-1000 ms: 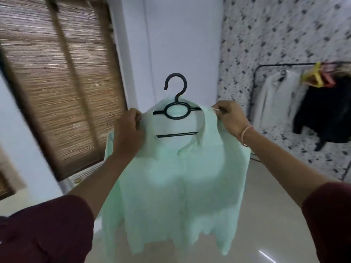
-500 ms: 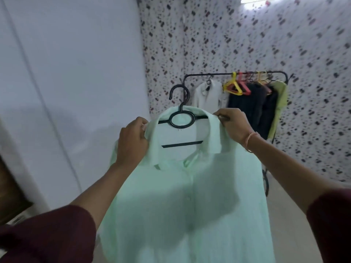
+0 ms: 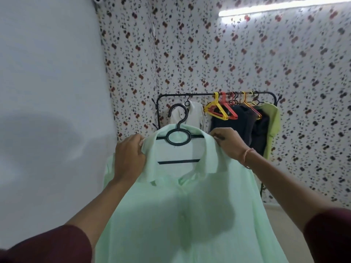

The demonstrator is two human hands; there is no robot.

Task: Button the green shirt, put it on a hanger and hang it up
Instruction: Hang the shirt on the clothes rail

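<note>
A pale green shirt hangs buttoned on a black plastic hanger, held up in front of me. The hanger's hook points up, free of any rail. My left hand grips the shirt's left shoulder over the hanger's end. At the right shoulder, my right hand pinches the cloth by the collar. The hanger's arms are hidden under the fabric.
A black clothes rail stands ahead against flowered wallpaper. It carries a white shirt, yellow and red empty hangers, dark garments and a lime top. A plain white wall runs along my left.
The view has swung right, from the blinds to the wall with the clothes rail, which now sits straight ahead and closer. Both hands keep the same hold on the shirt.
</note>
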